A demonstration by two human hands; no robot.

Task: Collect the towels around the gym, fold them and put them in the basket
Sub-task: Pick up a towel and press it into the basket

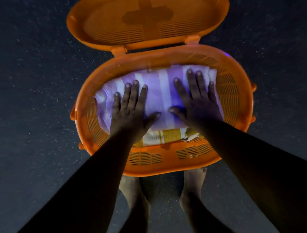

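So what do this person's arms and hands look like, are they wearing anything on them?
The left hand and right hand are bare: no gloves, rings or watch visible. Short, unpainted nails. The forearms look bare too, though dim light makes it hard to be sure.

Both arms reach straight forward and down from the bottom corners of the view, converging toward the centre, elbows nearly straight. The left hand point(130, 109) lies palm down, flat, fingers point(135, 92) spread and pointing away from the body, thumb angled inward toward the other hand. The right hand point(196, 102) mirrors it, palm down and flat, fingers splayed, thumb pointing inward so the two thumb tips sit near each other without touching. Neither hand grips anything. Below, between the forearms, two bare feet point(135, 196) stand side by side, slightly apart.
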